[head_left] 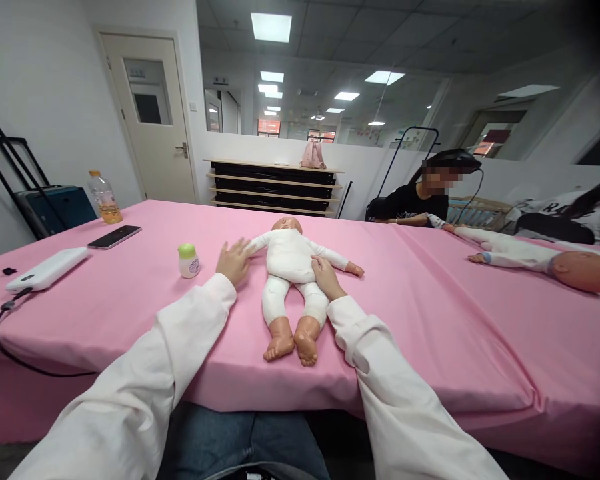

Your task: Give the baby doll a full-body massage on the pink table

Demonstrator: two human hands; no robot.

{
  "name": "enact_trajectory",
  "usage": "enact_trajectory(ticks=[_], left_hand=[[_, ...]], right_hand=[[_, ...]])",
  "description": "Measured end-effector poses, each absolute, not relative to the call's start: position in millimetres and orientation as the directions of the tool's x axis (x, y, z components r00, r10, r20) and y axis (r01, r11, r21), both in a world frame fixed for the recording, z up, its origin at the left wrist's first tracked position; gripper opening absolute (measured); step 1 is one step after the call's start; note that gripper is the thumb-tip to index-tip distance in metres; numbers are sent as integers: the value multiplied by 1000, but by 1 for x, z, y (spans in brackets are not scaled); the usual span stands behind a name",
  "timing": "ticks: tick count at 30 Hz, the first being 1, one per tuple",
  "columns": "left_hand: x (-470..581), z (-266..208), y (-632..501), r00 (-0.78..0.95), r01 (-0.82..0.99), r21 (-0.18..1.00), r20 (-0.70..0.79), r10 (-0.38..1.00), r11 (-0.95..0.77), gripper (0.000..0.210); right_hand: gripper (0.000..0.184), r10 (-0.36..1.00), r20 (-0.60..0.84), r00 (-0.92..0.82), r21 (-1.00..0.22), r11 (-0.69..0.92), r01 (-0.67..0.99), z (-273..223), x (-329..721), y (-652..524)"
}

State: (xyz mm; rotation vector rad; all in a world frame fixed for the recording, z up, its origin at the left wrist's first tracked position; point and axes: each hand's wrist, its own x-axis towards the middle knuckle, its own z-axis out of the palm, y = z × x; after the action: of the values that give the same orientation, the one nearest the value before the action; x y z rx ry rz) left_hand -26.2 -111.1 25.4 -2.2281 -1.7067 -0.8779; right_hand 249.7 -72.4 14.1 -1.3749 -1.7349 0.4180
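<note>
A baby doll (pixel 291 255) with a white cloth body lies on its back on the pink-covered table (pixel 410 320), its bare feet toward me. My left hand (pixel 234 262) is at the doll's outstretched arm on the left, fingers spread and slightly blurred; whether it touches the arm I cannot tell. My right hand (pixel 326 276) rests against the doll's side near the hip, its fingers extended and holding nothing. A small white jar with a green lid (pixel 189 261) stands upright to the left of my left hand.
On the left lie a phone (pixel 115 237) and a white power bank (pixel 47 269) with a black cable; a bottle (pixel 105 198) stands behind them. At the right another doll (pixel 540 259) lies near a person in black (pixel 415 200). A shelf (pixel 275 187) stands beyond the table.
</note>
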Motion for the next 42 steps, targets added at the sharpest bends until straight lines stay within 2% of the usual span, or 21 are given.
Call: enact_trajectory(ticks=[2,4,6,8,10,13,16,19,22,24,26,28,30,32,33,35,36,38,40,42], left_hand=[[-39,40,-120,-85,948,272,716,693,-164,58],[-53,51,-129,-327,914,404,794,513,-42,66],[-64,54,-136,-498,855,516,799,336,41,73],[-71,48,-138,-599,799,591,764,240,113,77],[-73,38,-134,-691,722,666,681,244,187,79],[-72,23,-122,-865,485,819,396,309,307,81],[-74,16,-113,-925,304,876,177,336,374,74],[-80,13,-107,-942,228,892,102,319,390,74],[-84,9,-104,-922,234,917,104,372,323,78],[-83,8,-103,-845,366,908,231,483,205,80],[-76,8,-105,-699,570,819,446,559,59,77],[-60,10,-111,-465,780,617,686,559,-108,65],[-39,11,-120,-117,898,305,861,496,-317,43],[-17,11,-129,275,846,-32,881,385,-532,30],[-7,11,-134,408,788,-147,852,328,-598,30],[6,11,-141,530,708,-253,807,260,-659,33],[9,11,-142,527,707,-247,809,261,-663,33],[9,12,-142,429,757,-132,839,334,-639,30],[3,12,-137,204,824,112,856,474,-556,30],[-6,12,-129,-113,804,440,773,624,-400,44]], right_hand=[[36,895,446,2,-687,341,642,16,248,-73],[35,884,463,68,-701,318,638,19,246,-73],[35,878,461,132,-751,307,585,21,243,-75],[35,875,458,158,-799,327,504,24,239,-77],[35,870,472,144,-821,375,430,28,233,-82],[33,866,491,93,-849,452,274,34,224,-92],[26,914,404,30,-915,404,-3,43,216,-105],[24,962,176,-207,-929,93,-358,52,208,-119],[33,878,-13,-479,-824,-281,-493,56,200,-132],[42,822,-93,-562,-763,-422,-490,56,195,-137],[51,782,-142,-606,-718,-503,-482,55,191,-142],[60,762,-158,-628,-687,-542,-485,54,188,-145],[67,763,-152,-629,-672,-546,-500,53,186,-146],[70,778,-147,-611,-668,-534,-519,52,186,-146],[70,790,-153,-593,-665,-526,-529,51,185,-146],[67,815,-178,-551,-661,-514,-546,50,186,-145],[65,822,-193,-536,-659,-513,-549,49,186,-144],[64,825,-213,-523,-657,-518,-549,49,186,-144],[62,816,-219,-535,-654,-530,-540,51,187,-144],[57,808,-221,-546,-657,-537,-530,52,189,-144]])
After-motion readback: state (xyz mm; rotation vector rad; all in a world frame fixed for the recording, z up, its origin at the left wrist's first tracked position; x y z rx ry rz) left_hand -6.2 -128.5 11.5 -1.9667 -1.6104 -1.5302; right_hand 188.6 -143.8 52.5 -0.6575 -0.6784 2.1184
